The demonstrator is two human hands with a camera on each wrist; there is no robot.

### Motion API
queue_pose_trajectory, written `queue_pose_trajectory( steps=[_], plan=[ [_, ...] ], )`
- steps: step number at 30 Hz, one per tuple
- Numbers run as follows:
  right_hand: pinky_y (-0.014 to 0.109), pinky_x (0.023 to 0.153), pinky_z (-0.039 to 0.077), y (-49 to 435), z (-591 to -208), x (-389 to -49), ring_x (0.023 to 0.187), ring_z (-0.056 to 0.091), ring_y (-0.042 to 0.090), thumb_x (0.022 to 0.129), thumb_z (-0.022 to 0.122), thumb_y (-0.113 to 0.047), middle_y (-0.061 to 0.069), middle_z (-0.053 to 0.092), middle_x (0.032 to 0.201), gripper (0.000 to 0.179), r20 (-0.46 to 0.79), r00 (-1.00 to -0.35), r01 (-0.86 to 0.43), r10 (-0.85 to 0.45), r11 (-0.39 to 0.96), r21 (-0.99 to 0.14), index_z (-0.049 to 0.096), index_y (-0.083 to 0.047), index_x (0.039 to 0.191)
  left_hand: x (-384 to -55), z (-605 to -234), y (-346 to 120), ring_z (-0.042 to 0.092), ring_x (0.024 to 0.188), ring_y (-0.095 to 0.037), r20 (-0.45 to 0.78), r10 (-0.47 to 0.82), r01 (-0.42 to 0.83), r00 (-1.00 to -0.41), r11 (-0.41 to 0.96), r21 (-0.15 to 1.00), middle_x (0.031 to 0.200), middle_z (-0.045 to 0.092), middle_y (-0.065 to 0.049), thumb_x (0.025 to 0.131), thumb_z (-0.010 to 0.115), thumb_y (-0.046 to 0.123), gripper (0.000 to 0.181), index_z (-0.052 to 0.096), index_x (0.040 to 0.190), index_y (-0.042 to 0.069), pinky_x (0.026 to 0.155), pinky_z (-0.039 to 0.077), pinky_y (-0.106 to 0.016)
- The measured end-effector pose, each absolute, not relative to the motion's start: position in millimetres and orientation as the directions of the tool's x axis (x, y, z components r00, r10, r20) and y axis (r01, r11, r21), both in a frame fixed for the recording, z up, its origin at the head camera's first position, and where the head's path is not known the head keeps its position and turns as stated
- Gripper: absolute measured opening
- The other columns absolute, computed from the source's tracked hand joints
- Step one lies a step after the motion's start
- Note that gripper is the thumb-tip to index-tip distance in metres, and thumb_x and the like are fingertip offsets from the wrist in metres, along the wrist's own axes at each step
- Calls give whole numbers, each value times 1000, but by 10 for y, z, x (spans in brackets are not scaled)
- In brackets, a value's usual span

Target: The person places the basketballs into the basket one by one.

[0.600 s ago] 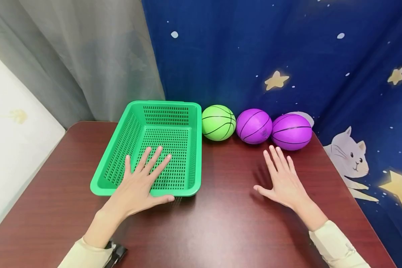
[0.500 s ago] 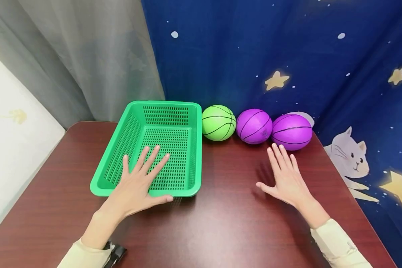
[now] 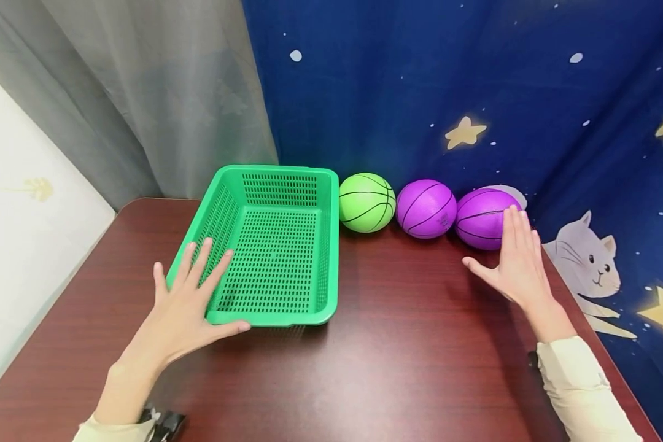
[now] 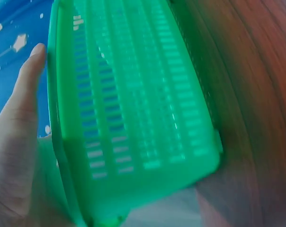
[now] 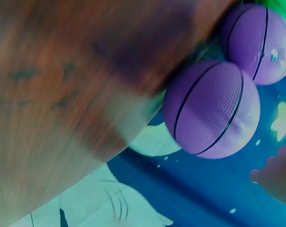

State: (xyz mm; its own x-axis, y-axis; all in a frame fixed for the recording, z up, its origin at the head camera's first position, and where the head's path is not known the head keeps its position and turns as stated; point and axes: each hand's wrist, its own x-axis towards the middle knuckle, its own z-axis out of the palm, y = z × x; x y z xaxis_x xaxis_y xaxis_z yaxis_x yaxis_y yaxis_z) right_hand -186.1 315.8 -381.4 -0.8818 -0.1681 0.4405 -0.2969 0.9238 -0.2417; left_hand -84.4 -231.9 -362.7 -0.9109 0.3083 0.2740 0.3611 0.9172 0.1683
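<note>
R hand (image 3: 516, 267) is the nearer one to the far-R purple ball (image 3: 482, 224), which sits ahead & slightly L of it at the far R end of the table (image 3: 376, 368); fingers extended, thumb out, nothing gripped: head view has fingertips overlapping the ball's R side, but R wrist cam shows a gap. Ball's round, so no long axis; L of it come mid purple ball (image 3: 426, 209), green ball (image 3: 367, 202), then basket (image 3: 287, 319), long axis apparently front-to-back. L hand (image 3: 179, 319), fingers spread, holds nothing, over basket's near-L corner, can't tell if touching. No readable brand/label; small dark mark (image 3: 444, 220) on mid purple ball, illegible
</note>
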Motion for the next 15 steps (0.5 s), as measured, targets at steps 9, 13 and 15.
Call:
queue_pose_trajectory(
  steps=[9,13,15],
  plan=[
    [59,104,-5,3278,-3744,-2191,139,-9,32,66,76,-51,17,-5,153,125,387,-922,-147,-14,937,-316,-3,-1,148,-736,-3641,-2663,-12,137,-38,175,151,206,-973,910,361,153,-16,-9,62,76,61,126,-5,150,25,88,-1,-77],
    [61,103,-8,3293,-3733,-2362,138,-16,31,64,78,-53,17,-12,152,131,336,-940,-91,49,918,-387,-10,-2,147,-735,-3626,-2739,5,132,-54,60,116,130,-991,859,495,149,-28,-7,65,78,55,132,-22,145,25,88,17,-74],
    [59,104,-7,3301,-3750,-2426,137,-16,34,66,78,-52,20,-14,151,132,306,-949,-68,76,899,-433,-12,0,146,-750,-3631,-2747,10,130,-55,8,134,117,-991,833,541,148,-30,-6,65,79,54,133,-26,143,25,87,26,-71]
  ],
)
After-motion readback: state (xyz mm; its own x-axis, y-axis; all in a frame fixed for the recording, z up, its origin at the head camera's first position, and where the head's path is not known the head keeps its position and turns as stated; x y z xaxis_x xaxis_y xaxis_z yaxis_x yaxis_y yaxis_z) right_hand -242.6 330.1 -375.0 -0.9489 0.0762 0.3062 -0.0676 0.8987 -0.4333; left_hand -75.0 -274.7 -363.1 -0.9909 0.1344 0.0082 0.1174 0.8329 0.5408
